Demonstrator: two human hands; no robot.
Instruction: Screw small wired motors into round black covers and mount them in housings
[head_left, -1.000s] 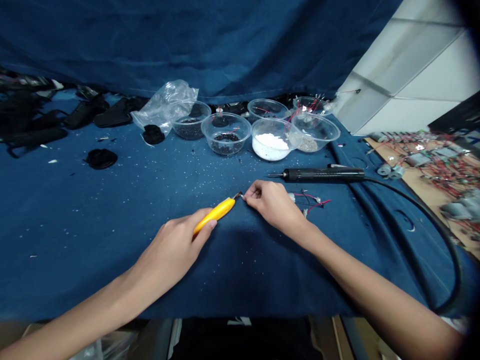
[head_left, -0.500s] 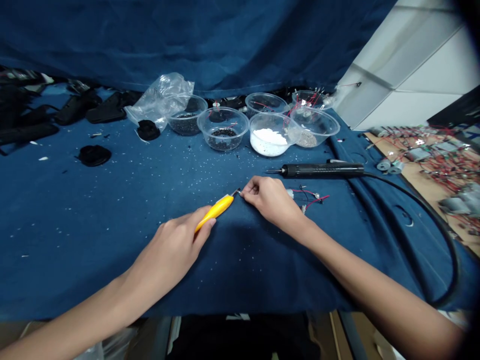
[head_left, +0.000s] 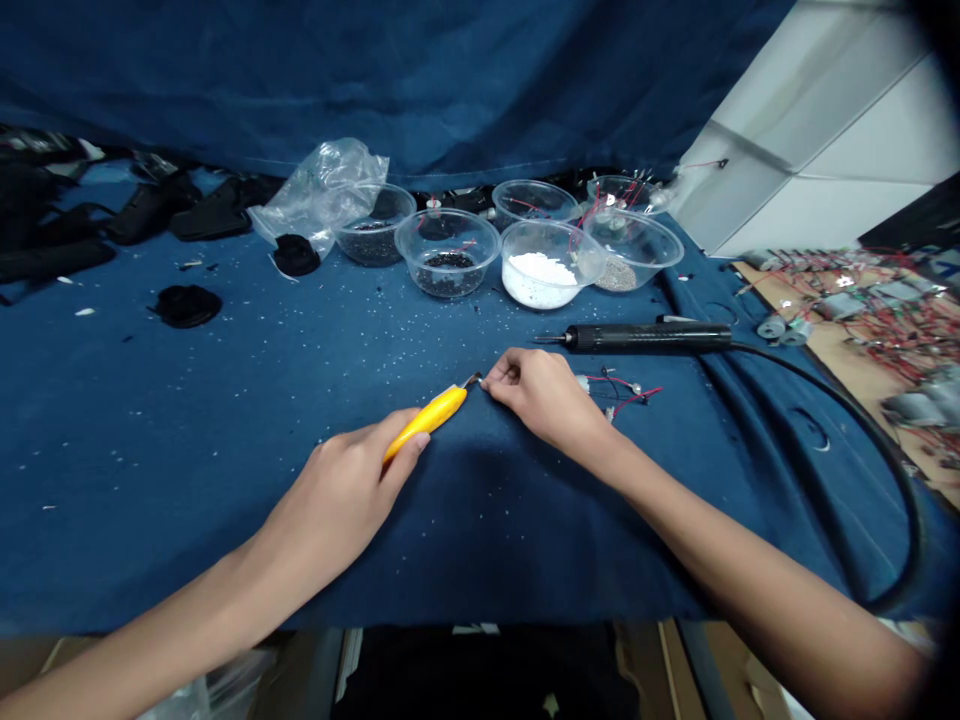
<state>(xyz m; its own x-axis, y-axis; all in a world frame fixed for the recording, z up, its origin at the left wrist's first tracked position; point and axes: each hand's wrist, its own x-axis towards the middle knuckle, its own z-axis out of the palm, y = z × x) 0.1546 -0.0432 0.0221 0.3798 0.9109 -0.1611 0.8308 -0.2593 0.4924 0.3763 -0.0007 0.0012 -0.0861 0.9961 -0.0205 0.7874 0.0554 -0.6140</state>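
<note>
My left hand (head_left: 360, 470) is closed around a yellow-handled tool (head_left: 431, 420) with a slim metal tip. Its exact kind is unclear. At the tip is a tiny dark piece (head_left: 472, 380), just left of my right fingertips. My right hand (head_left: 544, 390) has thumb and forefinger pinched together at a small pale bit, too small to name. Partly behind that hand lies a small motor or similar part with red and black wires (head_left: 630, 385). A black electric screwdriver (head_left: 645, 338) rests just beyond the right hand, its bit pointing left.
Clear plastic bowls hold black bits (head_left: 448, 270), white pieces (head_left: 541, 280) and small metal parts (head_left: 619, 272). A plastic bag (head_left: 322, 190) and black parts (head_left: 186, 305) lie left. Wired motors cover a cardboard sheet (head_left: 780, 300) at right. The screwdriver's cable (head_left: 892, 470) loops down the right side.
The tool in my left hand has shifted very slightly left and its tip is tilted a little differently at the right fingertips. Both hands keep their grip; the view has moved slightly.
</note>
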